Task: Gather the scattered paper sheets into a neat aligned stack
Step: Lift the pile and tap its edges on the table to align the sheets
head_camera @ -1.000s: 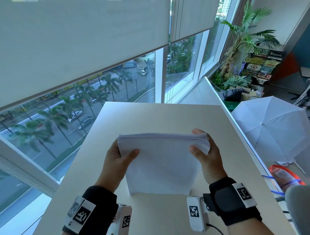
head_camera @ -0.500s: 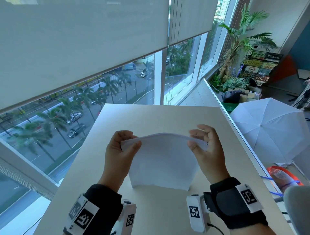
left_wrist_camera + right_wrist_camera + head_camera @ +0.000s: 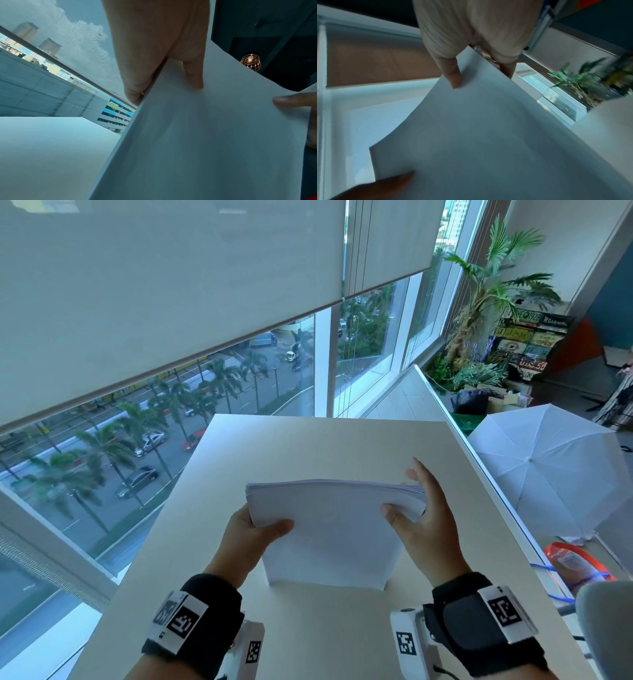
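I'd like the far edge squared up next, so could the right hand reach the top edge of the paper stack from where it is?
Probably yes: the right hand already pinches the paper stack at its upper right corner, and nothing covers the top edge.

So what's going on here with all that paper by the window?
A person is squaring up a stack of white paper on a pale table. The stack stands on its lower edge on the table, bowed a little across the top. The left hand grips its left side, thumb in front. The right hand pinches the right side between thumb and fingers. No loose sheets show on the table, so the gathering looks done and this is the aligning. A white umbrella stands open beside the table.
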